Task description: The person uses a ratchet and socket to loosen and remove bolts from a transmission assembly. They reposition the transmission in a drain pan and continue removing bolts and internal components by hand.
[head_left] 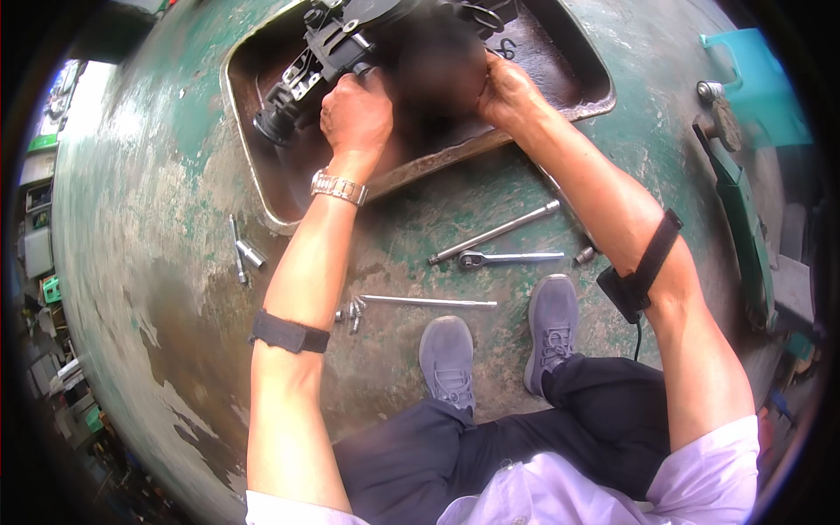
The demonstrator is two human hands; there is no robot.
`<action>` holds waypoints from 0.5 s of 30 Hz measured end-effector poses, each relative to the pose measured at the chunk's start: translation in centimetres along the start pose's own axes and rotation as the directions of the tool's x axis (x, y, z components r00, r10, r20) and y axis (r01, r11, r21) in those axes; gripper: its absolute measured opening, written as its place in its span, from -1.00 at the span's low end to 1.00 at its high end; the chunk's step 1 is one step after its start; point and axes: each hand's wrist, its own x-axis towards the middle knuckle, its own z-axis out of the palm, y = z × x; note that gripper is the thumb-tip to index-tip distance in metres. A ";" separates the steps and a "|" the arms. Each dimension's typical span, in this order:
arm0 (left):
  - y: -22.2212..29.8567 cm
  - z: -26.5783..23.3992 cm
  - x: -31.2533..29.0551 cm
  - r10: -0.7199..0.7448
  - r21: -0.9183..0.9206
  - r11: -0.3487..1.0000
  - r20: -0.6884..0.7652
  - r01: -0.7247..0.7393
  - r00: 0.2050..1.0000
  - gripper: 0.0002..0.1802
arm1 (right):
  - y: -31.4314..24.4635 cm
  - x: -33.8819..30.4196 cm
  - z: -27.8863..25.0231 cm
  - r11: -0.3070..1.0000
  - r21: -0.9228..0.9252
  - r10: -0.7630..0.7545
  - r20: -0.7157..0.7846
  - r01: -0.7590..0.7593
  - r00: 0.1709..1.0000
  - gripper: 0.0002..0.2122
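A greasy metal machine assembly point(337, 44) with brackets and dark fittings lies in a brown, rimmed metal tray point(411, 171). My left hand point(357, 115) is closed like a fist at the near side of the assembly, beside a short dark cylindrical end. What it grips is mostly hidden by the fingers. My right hand point(509, 91) reaches over the tray's near rim to the right side of the assembly, its fingers curled inward. A dark blurred patch between the hands hides the fingertips and whatever they hold.
On the worn green floor near my shoes lie a ratchet wrench point(512, 258), a long extension bar point(494, 232), a thinner rod point(429, 302) and several small bolts point(354, 311). Left of my forearm is a socket point(251, 254). A turquoise plastic container point(766, 87) stands at right.
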 end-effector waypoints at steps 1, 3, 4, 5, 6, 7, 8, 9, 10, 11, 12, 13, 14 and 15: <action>0.0 0.0 0.0 -0.005 0.001 1.000 0.015 0.005 1.000 -0.55 | -0.1 0.1 -0.1 0.999 -0.017 0.027 -0.088 -0.029 0.996 -0.83; -0.1 0.0 0.0 -0.028 -0.004 1.000 0.020 0.028 0.999 -0.53 | -0.1 0.4 -0.4 0.997 -0.061 0.032 -0.129 -0.040 0.991 -0.83; -0.1 0.1 0.0 -0.037 -0.004 0.999 0.022 0.037 0.999 -0.52 | -0.1 0.6 -0.5 0.995 -0.067 0.067 -0.118 -0.076 0.991 -0.81; -0.2 0.1 0.0 -0.025 -0.015 1.000 0.030 0.025 0.999 -0.51 | -0.2 0.9 -0.8 0.993 -0.083 0.075 -0.122 -0.085 0.990 -0.78; -0.3 0.1 0.1 -0.015 -0.004 1.000 0.024 0.015 1.000 -0.51 | -0.1 1.1 -1.1 0.995 -0.065 0.061 -0.123 -0.070 0.991 -0.76; -0.4 0.1 0.1 -0.012 0.011 1.000 0.025 0.012 1.000 -0.51 | -0.2 1.4 -1.4 0.998 -0.013 0.068 -0.056 -0.069 0.996 -0.75; -0.4 0.0 0.1 -0.013 0.013 1.000 0.039 0.012 0.999 -0.51 | -0.3 1.6 -1.9 0.992 0.047 0.114 -0.017 -0.113 0.993 -0.70; -0.4 0.0 0.1 0.001 0.004 1.000 0.025 -0.001 1.000 -0.52 | -0.6 2.0 -2.2 0.992 -0.002 0.122 -0.041 -0.122 0.992 -0.71; -0.3 0.0 0.1 0.003 0.001 1.000 0.026 -0.003 1.000 -0.53 | -0.8 2.2 -2.6 0.993 -0.033 0.114 -0.004 -0.114 0.993 -0.73; -0.3 -0.1 0.0 0.008 -0.005 1.000 0.025 -0.008 1.000 -0.54 | -0.9 2.5 -2.9 0.993 -0.063 0.106 0.035 -0.103 0.994 -0.74; -0.3 -0.2 0.0 -0.013 -0.051 0.999 0.044 0.015 0.999 -0.55 | -1.0 2.7 -3.2 0.990 -0.095 0.110 0.030 -0.107 0.993 -0.79; -0.2 -0.3 -0.1 -0.015 0.001 1.000 0.028 0.015 0.999 -0.56 | -1.2 2.9 -3.3 0.989 -0.096 0.116 0.040 -0.112 0.992 -0.78; 0.0 -0.3 -0.1 -0.014 0.053 0.999 0.013 0.013 1.000 -0.58 | -1.2 3.1 -3.3 0.984 -0.137 0.110 -0.005 -0.110 0.994 -0.78; 0.1 -0.4 -0.1 -0.008 0.103 0.995 0.000 0.008 1.000 -0.59 | -1.2 3.2 -3.4 0.978 -0.178 0.099 -0.050 -0.107 0.994 -0.78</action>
